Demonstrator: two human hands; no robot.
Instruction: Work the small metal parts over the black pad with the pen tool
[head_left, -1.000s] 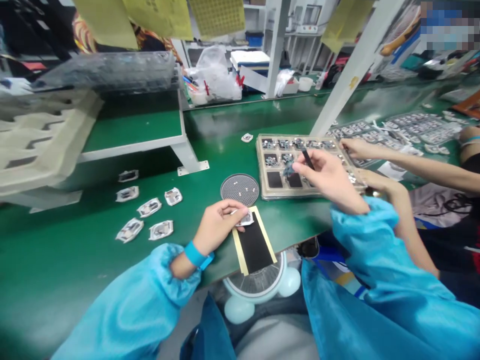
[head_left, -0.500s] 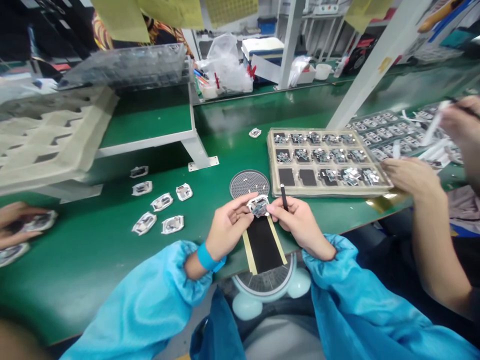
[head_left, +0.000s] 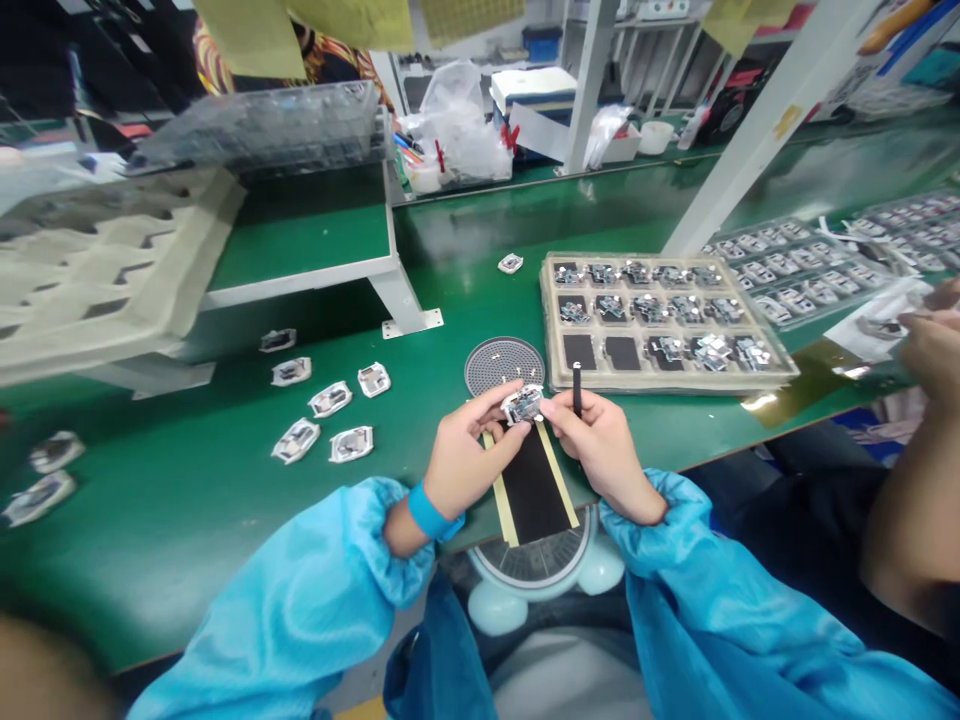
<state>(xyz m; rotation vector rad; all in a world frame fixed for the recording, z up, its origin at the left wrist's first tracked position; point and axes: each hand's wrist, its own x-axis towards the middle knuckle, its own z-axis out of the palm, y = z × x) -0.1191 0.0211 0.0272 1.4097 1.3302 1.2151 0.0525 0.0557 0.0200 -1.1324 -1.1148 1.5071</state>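
In my view, the clear plastic, many-celled tray (head_left: 666, 380) holds small grey-green circuit boards in most cells — two at the near left show only black pads. The round, grey, perforated dish (head_left: 487, 365) carries a few tiny pale bits. Between my hands, above the far end of the black rectangular mat edged with pale yellow tape (head_left: 536, 490), is the small white-framed housing (head_left: 523, 403), slightly tilted, with grey-green electronics showing inside. My left hand (head_left: 471, 445) grips it between thumb and fingers; my right hand (head_left: 600, 440) grasps a slim black pen-like tool (head_left: 577, 388), its fingertips at the housing's right edge — fingers hide part of the rim. On the green tabletop (head_left: 187, 560), six similar white-framed pieces (head_left: 331, 399) lie grouped to the left. A slanted white metal post (head_left: 750, 150) rises behind the tray; a co-worker's hand (head_left: 934, 345) is at far right.
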